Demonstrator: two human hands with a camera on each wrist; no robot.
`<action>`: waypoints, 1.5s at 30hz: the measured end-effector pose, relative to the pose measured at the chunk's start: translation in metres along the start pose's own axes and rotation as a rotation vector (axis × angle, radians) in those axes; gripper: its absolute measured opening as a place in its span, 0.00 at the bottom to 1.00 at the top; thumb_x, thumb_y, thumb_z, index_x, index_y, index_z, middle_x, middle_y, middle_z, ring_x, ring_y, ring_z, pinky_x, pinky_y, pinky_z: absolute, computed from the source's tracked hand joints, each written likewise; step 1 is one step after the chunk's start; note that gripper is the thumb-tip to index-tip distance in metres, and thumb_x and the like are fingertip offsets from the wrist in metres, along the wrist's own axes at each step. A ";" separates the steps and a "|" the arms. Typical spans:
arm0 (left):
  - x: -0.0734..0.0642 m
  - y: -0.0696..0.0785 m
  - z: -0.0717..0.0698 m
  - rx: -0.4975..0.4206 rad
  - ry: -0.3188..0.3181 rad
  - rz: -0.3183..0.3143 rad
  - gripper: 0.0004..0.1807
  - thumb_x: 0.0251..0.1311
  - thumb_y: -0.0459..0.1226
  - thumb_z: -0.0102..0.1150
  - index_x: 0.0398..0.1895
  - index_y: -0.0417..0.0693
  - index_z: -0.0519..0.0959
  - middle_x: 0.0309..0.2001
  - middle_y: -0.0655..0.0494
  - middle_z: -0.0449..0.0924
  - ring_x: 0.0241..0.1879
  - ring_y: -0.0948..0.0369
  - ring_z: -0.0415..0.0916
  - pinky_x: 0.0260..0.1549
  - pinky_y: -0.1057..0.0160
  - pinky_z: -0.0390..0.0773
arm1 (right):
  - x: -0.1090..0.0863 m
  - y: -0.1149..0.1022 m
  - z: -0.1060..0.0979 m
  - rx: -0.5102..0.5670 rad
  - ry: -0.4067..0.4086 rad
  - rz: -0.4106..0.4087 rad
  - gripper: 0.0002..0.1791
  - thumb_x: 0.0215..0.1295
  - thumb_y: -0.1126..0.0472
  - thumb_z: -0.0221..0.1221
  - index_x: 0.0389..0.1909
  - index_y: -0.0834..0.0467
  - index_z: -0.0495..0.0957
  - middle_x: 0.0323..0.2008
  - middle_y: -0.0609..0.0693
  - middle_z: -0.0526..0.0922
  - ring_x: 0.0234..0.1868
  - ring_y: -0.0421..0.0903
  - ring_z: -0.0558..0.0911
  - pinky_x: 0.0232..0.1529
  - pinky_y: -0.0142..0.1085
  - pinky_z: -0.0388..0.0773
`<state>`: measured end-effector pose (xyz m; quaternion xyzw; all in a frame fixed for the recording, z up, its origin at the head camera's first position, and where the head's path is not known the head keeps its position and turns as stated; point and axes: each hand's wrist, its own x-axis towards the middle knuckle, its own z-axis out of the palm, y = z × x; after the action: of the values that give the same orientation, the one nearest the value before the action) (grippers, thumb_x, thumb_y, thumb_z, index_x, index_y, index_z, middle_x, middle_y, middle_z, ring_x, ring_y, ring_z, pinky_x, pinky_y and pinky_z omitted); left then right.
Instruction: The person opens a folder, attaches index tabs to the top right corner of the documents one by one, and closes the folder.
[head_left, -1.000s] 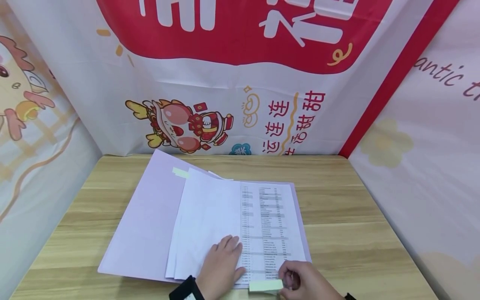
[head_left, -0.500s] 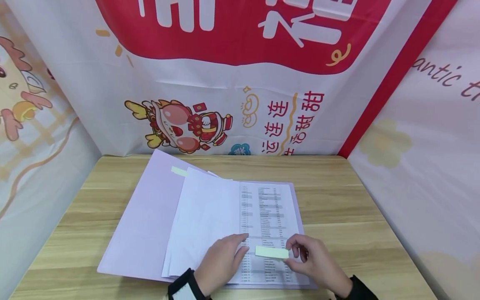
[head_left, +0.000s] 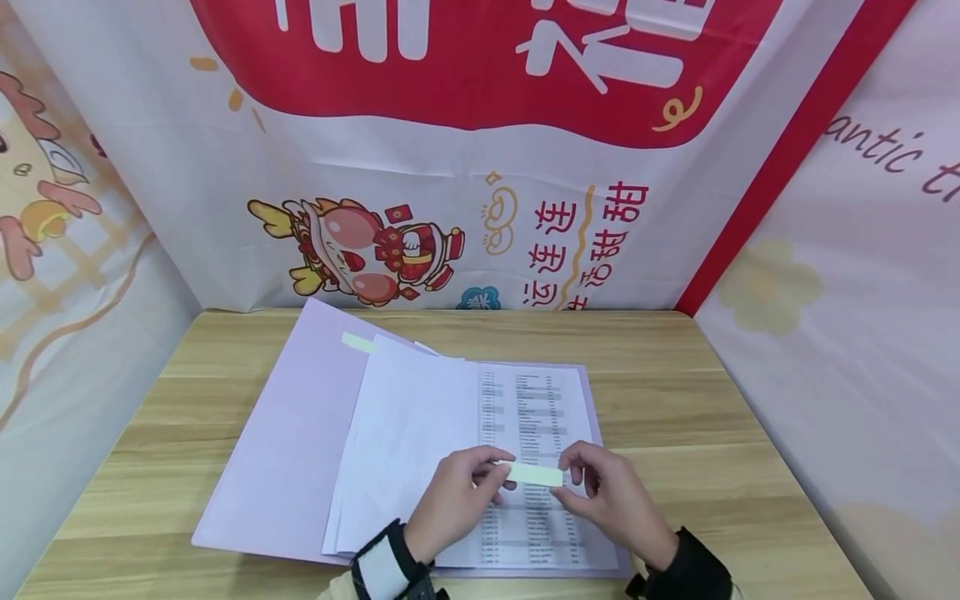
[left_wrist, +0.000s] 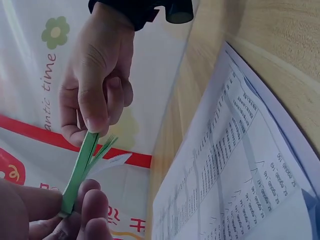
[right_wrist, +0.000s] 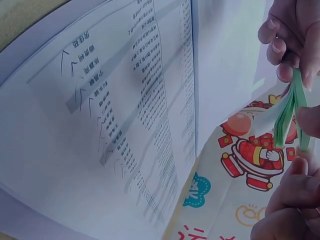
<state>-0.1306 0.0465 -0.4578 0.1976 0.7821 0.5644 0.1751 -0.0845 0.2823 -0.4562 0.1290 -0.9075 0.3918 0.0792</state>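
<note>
Both hands hold a narrow pad of pale green sticky notes (head_left: 535, 474) above the printed sheet (head_left: 540, 533). My left hand (head_left: 459, 502) pinches the pad's left end between thumb and fingers. At the other end, the thumb and fingers of my right hand (head_left: 621, 505) grip it. Seen from the left wrist, the green pad (left_wrist: 79, 172) has some leaves splayed away from the stack. The right wrist view also shows the pad's leaves (right_wrist: 285, 117) fanned apart between the two hands.
An open lilac folder (head_left: 270, 467) lies on the wooden table (head_left: 697, 433). White pages (head_left: 412, 433) are turned to its left side, and a pale green sticky strip (head_left: 358, 342) sticks out near their top edge. Printed cloth (head_left: 420, 150) hangs behind the table.
The right hand has brought the sticky-note pad up from the folder's front edge to over the printed sheet. The left hand has left the page and now pinches the pad's left end.
</note>
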 end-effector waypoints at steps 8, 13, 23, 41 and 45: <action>0.002 -0.005 -0.001 0.001 0.011 0.005 0.12 0.74 0.36 0.56 0.52 0.41 0.83 0.34 0.60 0.87 0.28 0.61 0.82 0.27 0.66 0.78 | 0.003 -0.002 0.003 0.040 -0.132 0.100 0.18 0.56 0.63 0.75 0.39 0.50 0.74 0.31 0.49 0.75 0.21 0.34 0.68 0.21 0.28 0.67; 0.002 -0.003 -0.001 0.001 0.009 0.002 0.12 0.74 0.37 0.56 0.52 0.40 0.83 0.33 0.60 0.87 0.28 0.62 0.81 0.27 0.66 0.78 | 0.004 -0.003 0.003 0.088 -0.165 0.149 0.16 0.63 0.57 0.71 0.46 0.54 0.77 0.30 0.46 0.75 0.20 0.35 0.69 0.21 0.28 0.66; 0.001 -0.003 0.000 -0.012 0.000 -0.004 0.11 0.74 0.36 0.55 0.51 0.42 0.84 0.34 0.59 0.87 0.28 0.62 0.82 0.28 0.66 0.79 | 0.006 -0.003 0.005 0.094 -0.104 0.182 0.04 0.68 0.58 0.66 0.36 0.51 0.80 0.28 0.43 0.75 0.23 0.37 0.70 0.24 0.29 0.68; -0.001 -0.004 0.001 -0.022 -0.002 0.009 0.13 0.73 0.38 0.57 0.52 0.40 0.83 0.34 0.58 0.87 0.30 0.58 0.83 0.29 0.66 0.79 | 0.011 -0.002 0.007 0.047 -0.047 0.178 0.07 0.66 0.61 0.68 0.31 0.49 0.80 0.27 0.41 0.76 0.23 0.36 0.71 0.24 0.29 0.69; 0.000 -0.004 0.000 -0.003 0.007 0.002 0.14 0.73 0.39 0.57 0.53 0.41 0.83 0.33 0.59 0.87 0.29 0.63 0.82 0.29 0.66 0.79 | 0.013 -0.003 0.006 0.094 -0.086 0.191 0.06 0.70 0.61 0.64 0.31 0.51 0.79 0.27 0.42 0.77 0.25 0.37 0.73 0.27 0.29 0.70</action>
<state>-0.1312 0.0455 -0.4622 0.1958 0.7818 0.5664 0.1720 -0.0959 0.2740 -0.4553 0.0620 -0.8988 0.4338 -0.0039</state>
